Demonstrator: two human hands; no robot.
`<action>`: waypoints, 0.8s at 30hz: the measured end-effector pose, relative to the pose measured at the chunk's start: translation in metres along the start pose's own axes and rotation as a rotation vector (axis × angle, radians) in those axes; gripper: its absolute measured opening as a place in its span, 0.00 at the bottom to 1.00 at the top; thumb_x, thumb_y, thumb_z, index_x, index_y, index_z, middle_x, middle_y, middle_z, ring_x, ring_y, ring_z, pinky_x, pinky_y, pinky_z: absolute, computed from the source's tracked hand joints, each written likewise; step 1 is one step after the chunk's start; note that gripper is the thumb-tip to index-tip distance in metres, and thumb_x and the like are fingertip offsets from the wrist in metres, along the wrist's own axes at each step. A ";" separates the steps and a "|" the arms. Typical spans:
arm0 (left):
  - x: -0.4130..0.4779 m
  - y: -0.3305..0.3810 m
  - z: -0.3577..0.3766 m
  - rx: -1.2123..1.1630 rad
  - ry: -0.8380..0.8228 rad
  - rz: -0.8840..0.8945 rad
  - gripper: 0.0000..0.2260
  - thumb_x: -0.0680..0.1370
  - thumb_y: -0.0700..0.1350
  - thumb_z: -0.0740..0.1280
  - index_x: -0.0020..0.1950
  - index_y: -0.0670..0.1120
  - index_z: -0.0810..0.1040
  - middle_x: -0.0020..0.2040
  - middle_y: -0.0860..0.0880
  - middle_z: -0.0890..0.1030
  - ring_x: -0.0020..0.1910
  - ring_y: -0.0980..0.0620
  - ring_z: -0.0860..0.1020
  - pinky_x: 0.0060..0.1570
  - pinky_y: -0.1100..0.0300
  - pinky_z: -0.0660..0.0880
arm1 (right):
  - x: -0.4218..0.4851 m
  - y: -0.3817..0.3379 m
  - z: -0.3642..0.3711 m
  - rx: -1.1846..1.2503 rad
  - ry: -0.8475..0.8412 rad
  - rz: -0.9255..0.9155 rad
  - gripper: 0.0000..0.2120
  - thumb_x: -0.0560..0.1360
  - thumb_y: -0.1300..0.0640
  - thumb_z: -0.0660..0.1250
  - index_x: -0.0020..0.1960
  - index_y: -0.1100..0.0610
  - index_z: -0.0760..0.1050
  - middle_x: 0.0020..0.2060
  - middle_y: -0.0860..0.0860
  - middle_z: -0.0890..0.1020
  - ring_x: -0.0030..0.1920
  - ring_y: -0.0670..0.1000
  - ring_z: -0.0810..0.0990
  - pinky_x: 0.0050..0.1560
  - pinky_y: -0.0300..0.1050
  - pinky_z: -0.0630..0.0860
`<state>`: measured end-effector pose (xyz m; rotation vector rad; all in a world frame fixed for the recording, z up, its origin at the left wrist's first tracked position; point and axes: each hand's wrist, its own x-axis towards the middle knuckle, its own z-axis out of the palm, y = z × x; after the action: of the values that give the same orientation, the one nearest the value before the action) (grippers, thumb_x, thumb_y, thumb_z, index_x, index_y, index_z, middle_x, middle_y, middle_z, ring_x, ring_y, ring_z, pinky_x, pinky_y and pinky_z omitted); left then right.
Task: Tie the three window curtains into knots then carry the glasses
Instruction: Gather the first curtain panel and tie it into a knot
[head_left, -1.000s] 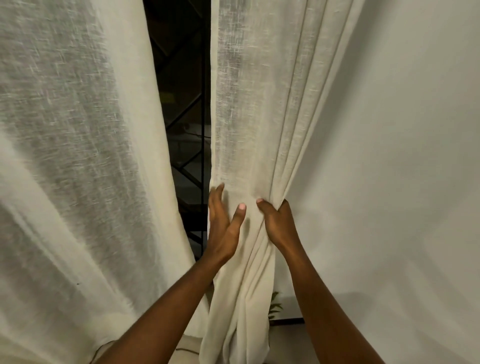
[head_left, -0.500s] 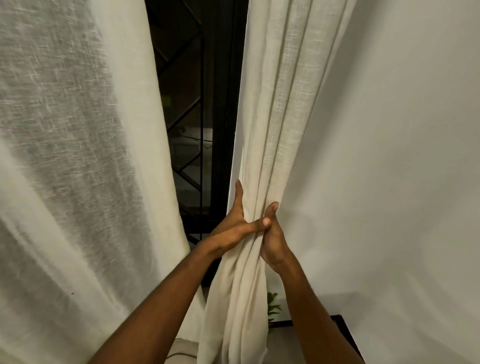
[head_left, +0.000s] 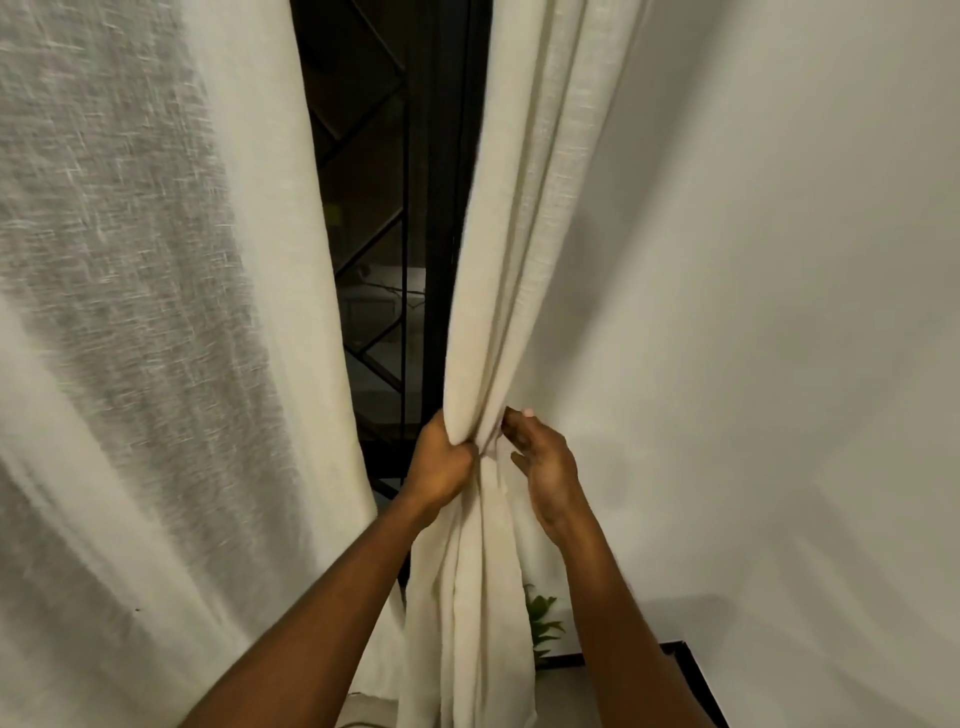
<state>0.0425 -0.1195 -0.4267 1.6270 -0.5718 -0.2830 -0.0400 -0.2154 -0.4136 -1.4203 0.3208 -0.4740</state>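
left grip (head_left: 441, 467) clamps the bunched cream linen curtain (head_left: 519, 260); right grip (head_left: 548, 462) apart, loose beside it. gathering step, likely; next, loop the bunch.

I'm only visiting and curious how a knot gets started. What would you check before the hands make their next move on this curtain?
1. Gathered curtain bunched into one rope: ok.
2. Left hand grips it: ok, fingers curled round the bunch.
3. Right hand has a grip: cannot tell; its fingers are at the bunch's right edge.
4. Loose tail below the hands: ok, it hangs down.
5. Knot: not ok, none tied yet.
6. Curtain on the left out of the way: ok, hangs apart.
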 end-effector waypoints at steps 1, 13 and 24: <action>-0.002 0.002 -0.001 -0.021 0.026 -0.020 0.22 0.75 0.31 0.63 0.69 0.43 0.70 0.56 0.50 0.77 0.56 0.51 0.76 0.53 0.60 0.71 | 0.003 -0.001 -0.004 -0.112 0.075 -0.048 0.12 0.81 0.59 0.57 0.55 0.51 0.79 0.50 0.45 0.84 0.50 0.42 0.81 0.48 0.34 0.75; -0.012 0.014 -0.002 0.028 -0.198 -0.056 0.23 0.75 0.29 0.61 0.68 0.45 0.70 0.50 0.57 0.76 0.48 0.62 0.75 0.46 0.67 0.72 | 0.033 -0.020 -0.033 -0.433 -0.054 -0.109 0.34 0.67 0.62 0.70 0.72 0.55 0.65 0.53 0.55 0.80 0.43 0.48 0.79 0.39 0.35 0.76; -0.011 0.012 0.000 0.031 -0.187 -0.094 0.22 0.76 0.30 0.60 0.69 0.44 0.70 0.55 0.52 0.76 0.54 0.54 0.75 0.53 0.62 0.70 | 0.032 -0.027 -0.044 -0.539 0.350 -0.334 0.03 0.73 0.60 0.70 0.42 0.56 0.82 0.35 0.45 0.83 0.35 0.41 0.78 0.39 0.34 0.73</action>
<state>0.0308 -0.1142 -0.4161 1.6705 -0.6447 -0.5026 -0.0368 -0.2721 -0.3904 -1.9281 0.5225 -0.9670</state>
